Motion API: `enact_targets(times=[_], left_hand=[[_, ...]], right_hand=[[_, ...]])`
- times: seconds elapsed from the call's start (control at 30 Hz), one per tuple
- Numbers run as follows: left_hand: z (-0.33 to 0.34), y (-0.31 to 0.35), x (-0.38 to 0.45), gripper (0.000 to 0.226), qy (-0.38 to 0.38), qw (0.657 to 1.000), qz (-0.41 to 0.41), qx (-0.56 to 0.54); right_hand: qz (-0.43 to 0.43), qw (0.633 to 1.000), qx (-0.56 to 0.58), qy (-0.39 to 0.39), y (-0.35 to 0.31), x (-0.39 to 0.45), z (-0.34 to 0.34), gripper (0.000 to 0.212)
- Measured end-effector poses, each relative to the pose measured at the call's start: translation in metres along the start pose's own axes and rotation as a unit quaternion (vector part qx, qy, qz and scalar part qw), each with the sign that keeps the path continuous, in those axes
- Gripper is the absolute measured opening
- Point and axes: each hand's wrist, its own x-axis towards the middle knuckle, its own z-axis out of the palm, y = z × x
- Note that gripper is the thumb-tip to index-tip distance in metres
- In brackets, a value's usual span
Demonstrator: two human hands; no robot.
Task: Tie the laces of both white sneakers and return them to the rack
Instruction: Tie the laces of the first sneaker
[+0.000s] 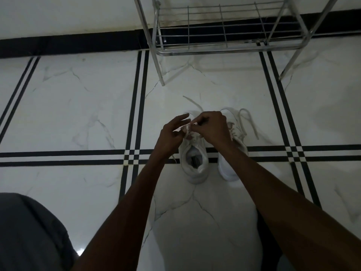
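Two white sneakers stand side by side on the tiled floor, heels toward me. Both my hands work over the left sneaker. My right hand is closed, pinching its lace above the tongue. My left hand sits beside it, thumb and forefinger at the lace, the other fingers spread. One loose lace end trails forward on the floor. The right sneaker is partly hidden by my right forearm; its lace lies loose in a loop to the right.
A chrome wire shoe rack stands against the wall just beyond the sneakers, its lowest shelf bare. Its front legs reach the floor on either side. My knee in grey cloth fills the lower left.
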Motion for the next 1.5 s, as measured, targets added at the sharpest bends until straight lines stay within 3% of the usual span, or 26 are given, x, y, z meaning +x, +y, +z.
enact_targets(times=[0.2,0.27,0.33,0.4,0.47,0.67,0.87,0.97,1.17,1.23,1.33,1.43,1.5], left_hand=[[-0.001,-0.002,-0.004,0.019,0.052,0.988,0.007,0.145],[-0.009,-0.008,-0.012,0.017,0.083,0.967,0.011,0.239],[-0.023,-0.017,-0.026,0.02,0.112,0.938,0.0,0.327],[-0.034,-0.026,-0.041,0.026,0.111,0.918,-0.035,0.378],[-0.033,-0.027,-0.049,0.022,0.114,0.914,-0.062,0.383],[-0.032,-0.032,-0.048,0.022,0.162,0.885,-0.058,0.432],[-0.025,-0.038,-0.049,0.029,0.162,0.857,-0.089,0.481],[-0.023,-0.039,-0.049,0.025,0.166,0.867,-0.123,0.452],[-0.026,-0.031,-0.043,0.026,0.135,0.906,-0.165,0.365],[-0.026,-0.03,-0.041,0.024,0.116,0.937,-0.138,0.301],[-0.021,-0.022,-0.04,0.038,0.103,0.968,-0.028,0.228],[-0.005,-0.017,-0.033,0.043,0.024,0.973,0.037,0.226],[0.004,-0.017,-0.031,0.038,0.01,0.964,0.029,0.264]], right_hand=[[0.069,0.996,0.04,-0.047,-0.002,-0.003,-0.018,0.018],[0.145,0.988,0.041,-0.026,0.01,-0.004,-0.031,0.019],[0.211,0.976,-0.043,0.026,0.028,-0.004,-0.046,0.023],[0.187,0.962,-0.195,0.045,0.041,-0.004,-0.047,0.031],[0.149,0.955,-0.252,0.05,0.04,-0.007,-0.036,0.029],[0.053,0.949,-0.307,0.047,0.045,-0.019,-0.026,0.014],[0.046,0.944,-0.323,0.053,0.048,-0.014,-0.022,0.011],[0.042,0.942,-0.329,0.057,0.049,-0.017,-0.02,0.013],[-0.059,0.947,-0.315,0.02,0.055,-0.014,-0.02,0.011],[-0.061,0.952,-0.299,-0.016,0.05,-0.01,-0.025,0.015],[-0.111,0.954,-0.268,-0.077,0.039,-0.009,-0.03,0.044],[-0.121,0.957,-0.192,-0.18,0.033,-0.01,-0.021,0.034],[-0.072,0.968,-0.15,-0.187,0.034,-0.015,-0.015,0.026]])
